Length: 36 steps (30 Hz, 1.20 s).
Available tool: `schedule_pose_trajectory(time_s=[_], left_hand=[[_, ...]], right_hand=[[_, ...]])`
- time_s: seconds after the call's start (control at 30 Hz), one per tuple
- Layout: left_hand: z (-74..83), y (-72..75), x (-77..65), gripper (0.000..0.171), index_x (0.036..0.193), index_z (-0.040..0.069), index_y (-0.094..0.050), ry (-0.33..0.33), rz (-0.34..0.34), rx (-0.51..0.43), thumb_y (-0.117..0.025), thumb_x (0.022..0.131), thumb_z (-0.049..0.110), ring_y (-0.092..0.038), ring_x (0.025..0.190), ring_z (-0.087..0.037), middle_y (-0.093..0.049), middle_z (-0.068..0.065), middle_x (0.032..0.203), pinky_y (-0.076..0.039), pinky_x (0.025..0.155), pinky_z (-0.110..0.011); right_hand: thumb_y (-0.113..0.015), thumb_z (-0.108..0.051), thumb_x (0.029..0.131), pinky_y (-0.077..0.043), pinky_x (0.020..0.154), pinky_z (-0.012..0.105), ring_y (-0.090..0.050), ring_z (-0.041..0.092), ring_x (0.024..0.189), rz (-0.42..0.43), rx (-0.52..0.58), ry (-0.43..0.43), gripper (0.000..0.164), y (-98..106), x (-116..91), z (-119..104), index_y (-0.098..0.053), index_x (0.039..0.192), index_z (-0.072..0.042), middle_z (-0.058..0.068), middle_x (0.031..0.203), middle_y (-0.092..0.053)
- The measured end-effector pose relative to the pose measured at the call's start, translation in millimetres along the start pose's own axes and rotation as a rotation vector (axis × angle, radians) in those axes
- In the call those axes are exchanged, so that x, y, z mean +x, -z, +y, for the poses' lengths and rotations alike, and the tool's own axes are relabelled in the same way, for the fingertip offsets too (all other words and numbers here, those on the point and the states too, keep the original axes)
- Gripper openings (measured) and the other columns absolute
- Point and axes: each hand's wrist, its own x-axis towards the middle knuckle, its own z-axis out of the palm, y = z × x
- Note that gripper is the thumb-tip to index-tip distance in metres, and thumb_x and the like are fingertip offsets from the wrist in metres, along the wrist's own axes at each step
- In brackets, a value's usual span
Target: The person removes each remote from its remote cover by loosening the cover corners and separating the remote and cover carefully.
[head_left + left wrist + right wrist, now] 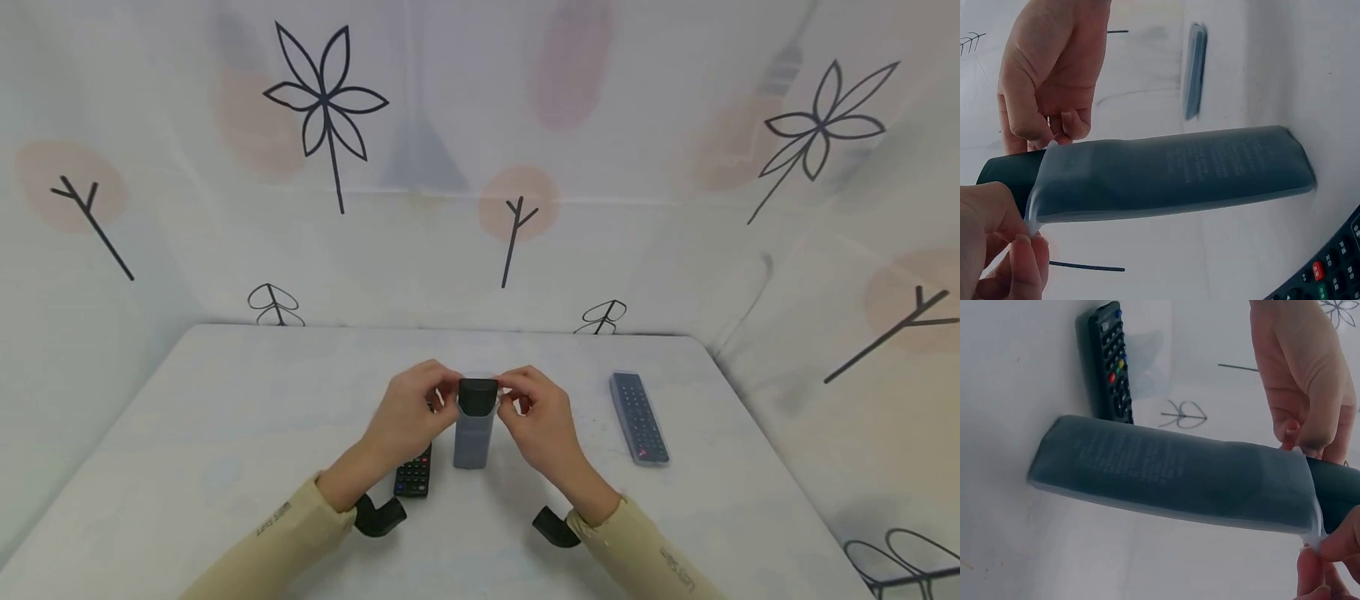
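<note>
A dark remote control [477, 397] stands upright, mostly inside a translucent plastic sleeve [472, 442], with its bare end sticking out at the top. Its back, with faint print, shows through the plastic in both wrist views. My left hand [408, 412] pinches one side of the sleeve's rim [1034, 226] between thumb and fingers. On the opposite side, my right hand [543, 417] pinches the rim in the same way. The sleeve's lower end appears to touch the table. Near my left forearm lies a black remote control [412, 475] with coloured buttons, partly hidden by that hand.
Another remote control [640, 421] in a bluish translucent sleeve lies on the right of the white table [247, 400]. Black wrist attachments [378, 515] show by both cuffs. Behind the table hangs a patterned cloth [420, 267]. A clear film [1147, 362] appears beyond the black remote.
</note>
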Motion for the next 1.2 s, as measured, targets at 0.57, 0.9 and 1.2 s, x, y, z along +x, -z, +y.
schedule_pose_trajectory(time_s=[0.57, 0.9, 1.2], left_hand=[[-2.9, -5.9, -6.9, 0.022, 0.091, 0.004, -0.069, -0.024, -0.028, 0.088, -0.069, 0.075, -0.011, -0.060, 0.066, -0.018, -0.059, 0.001, 0.083, -0.050, 0.057, -0.020], [-5.2, -7.7, -8.8, 0.022, 0.090, 0.004, -0.066, -0.070, -0.050, 0.126, -0.066, 0.075, -0.012, -0.059, 0.066, -0.017, -0.057, 0.002, 0.083, -0.049, 0.057, -0.018], [-15.1, -16.2, -19.3, 0.020, 0.090, 0.004, -0.067, -0.036, -0.082, 0.148, -0.066, 0.076, -0.010, -0.060, 0.067, -0.019, -0.057, 0.002, 0.082, -0.048, 0.058, -0.019]], right_hand=[[-0.065, 0.013, 0.081, -0.042, 0.056, 0.025, -0.059, 0.013, 0.074, -0.034, -0.046, -0.065, 0.030, -2.0, -9.3, 6.5, -0.075, 0.103, -0.005, -0.001, 0.093, -0.066], [-0.068, 0.014, 0.080, -0.042, 0.055, 0.025, -0.058, 0.012, 0.074, -0.048, -0.070, -0.042, 0.030, -4.9, -9.8, 8.3, -0.077, 0.101, -0.004, -0.001, 0.093, -0.066], [-0.067, 0.014, 0.078, -0.040, 0.053, 0.023, -0.056, 0.012, 0.069, -0.116, -0.092, -0.106, 0.034, -10.5, -16.8, 19.9, -0.077, 0.102, -0.007, -0.003, 0.086, -0.069]])
